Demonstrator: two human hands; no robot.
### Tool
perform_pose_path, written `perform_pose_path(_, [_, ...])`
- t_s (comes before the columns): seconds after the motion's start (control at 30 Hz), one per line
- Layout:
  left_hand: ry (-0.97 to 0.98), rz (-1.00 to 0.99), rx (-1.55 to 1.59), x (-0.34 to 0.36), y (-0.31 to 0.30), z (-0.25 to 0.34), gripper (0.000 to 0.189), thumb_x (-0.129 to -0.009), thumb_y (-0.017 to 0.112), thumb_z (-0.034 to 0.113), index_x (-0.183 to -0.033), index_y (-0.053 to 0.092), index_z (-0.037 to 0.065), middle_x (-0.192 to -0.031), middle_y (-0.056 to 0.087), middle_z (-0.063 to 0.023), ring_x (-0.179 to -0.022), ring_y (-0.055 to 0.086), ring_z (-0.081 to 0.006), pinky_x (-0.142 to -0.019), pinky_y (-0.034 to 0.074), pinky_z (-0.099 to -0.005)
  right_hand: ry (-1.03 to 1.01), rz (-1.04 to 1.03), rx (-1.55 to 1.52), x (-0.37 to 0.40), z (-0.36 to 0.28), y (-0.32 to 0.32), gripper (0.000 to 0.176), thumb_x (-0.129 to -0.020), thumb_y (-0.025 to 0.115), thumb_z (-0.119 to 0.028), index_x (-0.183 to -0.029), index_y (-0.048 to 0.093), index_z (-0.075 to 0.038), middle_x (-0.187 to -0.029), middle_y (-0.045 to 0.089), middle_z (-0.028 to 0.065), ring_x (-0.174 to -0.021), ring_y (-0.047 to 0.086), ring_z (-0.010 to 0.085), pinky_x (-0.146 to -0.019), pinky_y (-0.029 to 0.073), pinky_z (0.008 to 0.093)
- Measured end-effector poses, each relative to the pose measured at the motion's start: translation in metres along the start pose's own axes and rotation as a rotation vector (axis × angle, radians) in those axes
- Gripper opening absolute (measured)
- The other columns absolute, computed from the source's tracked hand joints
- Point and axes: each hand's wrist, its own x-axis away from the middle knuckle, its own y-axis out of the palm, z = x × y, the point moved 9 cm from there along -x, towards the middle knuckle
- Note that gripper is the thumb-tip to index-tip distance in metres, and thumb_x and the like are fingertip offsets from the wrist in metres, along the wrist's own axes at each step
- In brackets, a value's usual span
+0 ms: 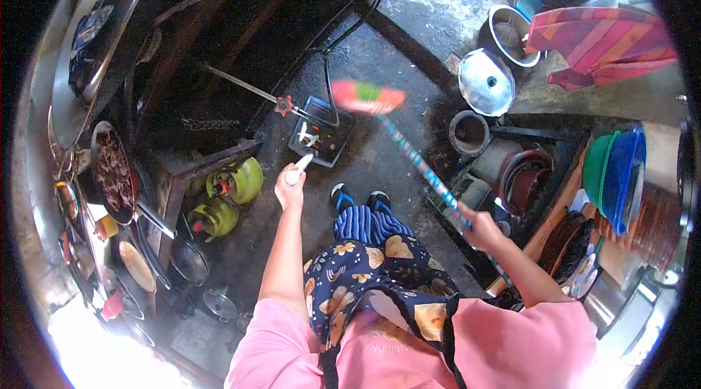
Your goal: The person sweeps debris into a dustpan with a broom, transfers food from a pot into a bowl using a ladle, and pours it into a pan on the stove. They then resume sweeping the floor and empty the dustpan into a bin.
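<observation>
My left hand [290, 189] is closed around the white handle [298, 172] of a dark dustpan [337, 153] held low over the floor. White scraps and small coloured bits lie in the pan. My right hand [482, 230] grips the blue patterned stick of a broom [419, 162], which slants away toward the middle of the floor. Its red and green head [369, 97] is smeared by motion, to the right of and beyond the dustpan.
Green gas cylinders [235, 181] stand at the left under a bench. A metal pipe with a red valve [284, 104] reaches over the floor near the dustpan. Pans [115, 173] hang or stand at far left. At right are a pot lid [486, 83], a pot [469, 132] and basins [600, 170].
</observation>
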Motion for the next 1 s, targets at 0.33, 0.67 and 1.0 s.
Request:
perform_pose_path(0.33, [0.084, -0.196, -0.098, -0.033, 0.004, 0.017, 0.024, -0.066, 0.071, -0.003, -0.088, 0.063, 0.002, -0.105, 0.061, -0.0087, -0.099, 0.057, -0.0186, -0.089, 0.044, -0.0295, 0.226, -0.036, -0.457, -0.070, 0.021, 0.030, 0.060, -0.069, 0.057, 0.000, -0.127, 0.046, -0.010, -0.062, 0.055, 0.0060, -0.042, 0.052, 0.0149, -0.041, 0.044, 0.0332])
perform_pose_path(0.67, [0.170, -0.296, -0.211, -0.061, 0.015, 0.036, 0.026, -0.066, 0.073, 0.002, -0.091, 0.063, 0.004, -0.104, 0.062, -0.0075, -0.098, 0.058, -0.0186, -0.087, 0.044, -0.0294, 0.444, 0.109, -0.645, -0.101, 0.044, 0.099, 0.050, -0.069, 0.054, -0.001, -0.118, 0.048, -0.008, -0.062, 0.056, 0.0101, -0.043, 0.055, 0.0197, -0.041, 0.044, 0.0354])
perform_pose_path(1.0, [0.136, -0.310, -0.230, -0.080, 0.007, 0.026, 0.028, -0.063, 0.076, 0.003, -0.088, 0.064, 0.005, -0.104, 0.062, -0.0081, -0.097, 0.059, -0.0196, -0.086, 0.045, -0.0298, 0.393, -0.007, -0.517, 0.024, -0.013, 0.076, 0.067, -0.070, 0.055, -0.002, -0.133, 0.041, -0.016, -0.071, 0.060, 0.0096, -0.044, 0.053, 0.0161, -0.043, 0.046, 0.0319])
